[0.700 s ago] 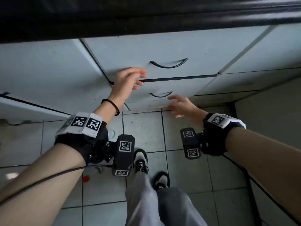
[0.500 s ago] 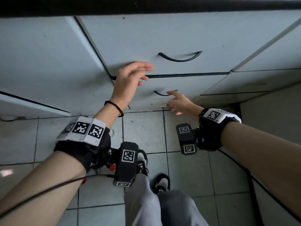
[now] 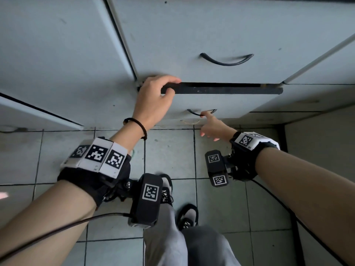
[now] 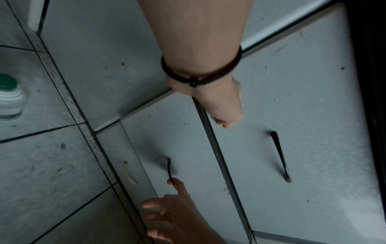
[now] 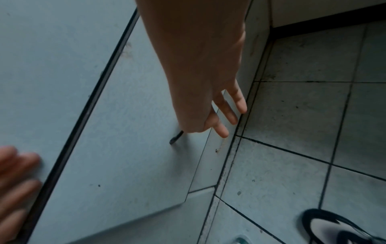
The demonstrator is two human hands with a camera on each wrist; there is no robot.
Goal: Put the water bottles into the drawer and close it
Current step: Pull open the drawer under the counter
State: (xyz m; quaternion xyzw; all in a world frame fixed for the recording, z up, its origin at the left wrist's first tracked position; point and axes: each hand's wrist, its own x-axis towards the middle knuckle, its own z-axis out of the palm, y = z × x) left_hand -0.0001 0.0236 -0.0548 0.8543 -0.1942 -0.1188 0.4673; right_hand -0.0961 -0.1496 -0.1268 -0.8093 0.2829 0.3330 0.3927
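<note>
Left hand (image 3: pixel 153 96) curls its fingers over the dark top edge of the middle drawer (image 3: pixel 221 101), at its left corner; the drawer stands slightly out from the cabinet. Right hand (image 3: pixel 211 127) hooks its index finger on the drawer's black handle (image 3: pixel 194 112), other fingers loosely spread, holding nothing else. A water bottle (image 4: pixel 9 97) with green cap stands on the tiled floor (image 3: pixel 169 150) left of the drawers, well apart from both hands. Top drawer (image 3: pixel 211 35) above is closed.
</note>
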